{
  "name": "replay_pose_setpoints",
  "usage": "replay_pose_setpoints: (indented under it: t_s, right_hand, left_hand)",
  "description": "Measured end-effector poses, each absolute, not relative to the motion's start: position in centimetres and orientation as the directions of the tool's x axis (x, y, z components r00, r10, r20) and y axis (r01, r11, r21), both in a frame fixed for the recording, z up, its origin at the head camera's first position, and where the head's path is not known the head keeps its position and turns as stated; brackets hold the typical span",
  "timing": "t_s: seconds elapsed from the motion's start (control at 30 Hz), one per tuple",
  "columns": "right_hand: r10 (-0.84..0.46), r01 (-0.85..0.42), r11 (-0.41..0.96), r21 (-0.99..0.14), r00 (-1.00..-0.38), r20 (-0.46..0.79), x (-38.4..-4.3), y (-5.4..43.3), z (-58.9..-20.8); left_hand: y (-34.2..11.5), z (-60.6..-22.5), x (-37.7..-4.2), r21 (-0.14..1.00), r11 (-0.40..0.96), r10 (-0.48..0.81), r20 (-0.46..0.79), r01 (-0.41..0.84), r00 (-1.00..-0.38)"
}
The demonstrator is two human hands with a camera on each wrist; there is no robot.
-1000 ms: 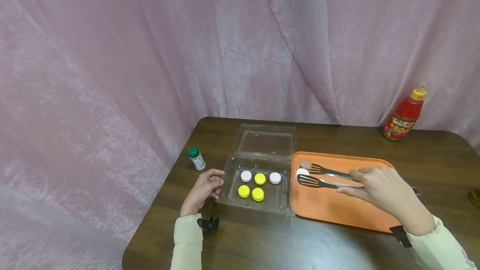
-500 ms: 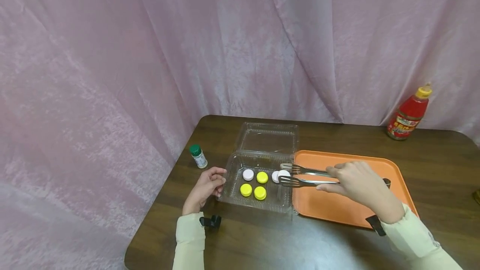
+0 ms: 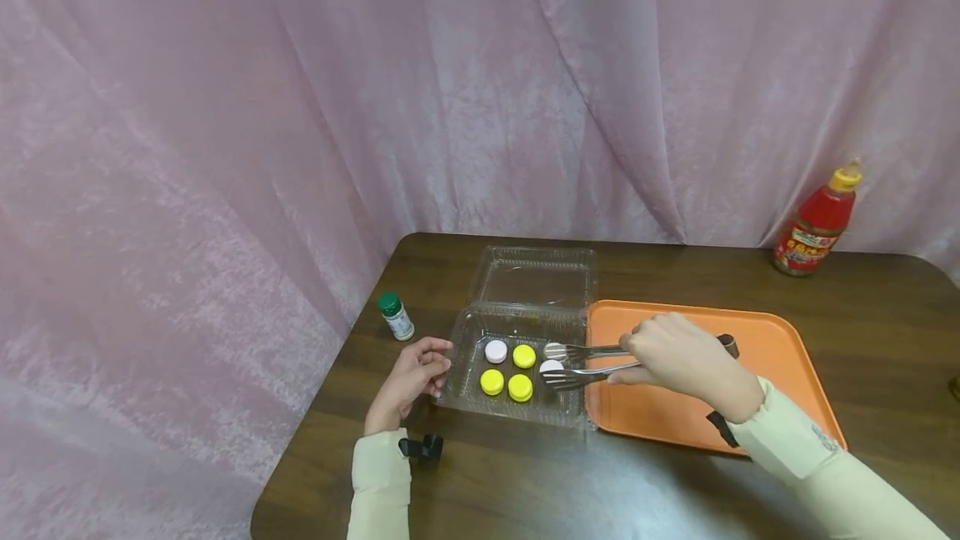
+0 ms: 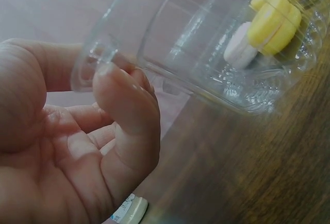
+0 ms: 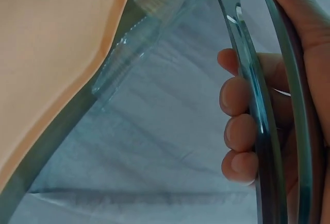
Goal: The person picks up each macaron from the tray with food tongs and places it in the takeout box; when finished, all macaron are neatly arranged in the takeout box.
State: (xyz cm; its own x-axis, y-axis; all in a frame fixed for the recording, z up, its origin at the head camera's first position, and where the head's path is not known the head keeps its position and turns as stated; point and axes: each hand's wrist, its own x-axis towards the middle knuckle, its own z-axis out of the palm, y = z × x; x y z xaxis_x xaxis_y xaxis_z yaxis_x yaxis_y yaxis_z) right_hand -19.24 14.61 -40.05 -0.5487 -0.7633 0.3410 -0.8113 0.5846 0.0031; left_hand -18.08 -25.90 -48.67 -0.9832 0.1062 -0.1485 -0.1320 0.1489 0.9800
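Observation:
My left hand [image 3: 408, 382] pinches the left rim of the clear plastic container [image 4: 201, 87] between thumb and fingers. Inside sit three yellow macarons [image 3: 492, 382] and a pale macaron [image 3: 496, 351] at the back left. My right hand [image 3: 678, 361] grips metal tongs [image 3: 592, 374] with slotted ends, fingers curled round both arms in the right wrist view. The slotted ends are down over the container's right half. Another pale macaron [image 3: 551, 367] shows between them, partly covered by the near arm.
Right of the container, an orange tray [image 3: 660, 415] lies under my right hand and the tongs. The clear lid [image 3: 534, 277] is folded back behind the container. A green-capped shaker [image 3: 396, 317] stands left, a red sauce bottle [image 3: 817, 227] far right. Pink curtains hang behind.
My right hand has moved left, bringing the tongs and a white macaron from the tray's left end into the container's right side. The left hand has stayed on the rim.

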Motion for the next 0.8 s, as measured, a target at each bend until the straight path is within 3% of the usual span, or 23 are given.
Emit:
replay_pose_setpoints:
  t_s: [0.57, 0.8]
  right_hand:
    - [-0.878, -0.843, 0.476, 0.251, -0.437, 0.195, -20.2, 10.8, -39.1]
    - [-0.867, -0.836, 0.495, 0.236, -0.459, 0.193, -19.9, 10.7, -38.9]
  left_hand:
    - [-25.9, -48.6, -18.2, 0.978, 0.143, 0.099, -0.164, -0.149, -0.982]
    - [-26.0, -48.8, -18.3, 0.975, 0.154, 0.085, -0.176, -0.161, -0.981]
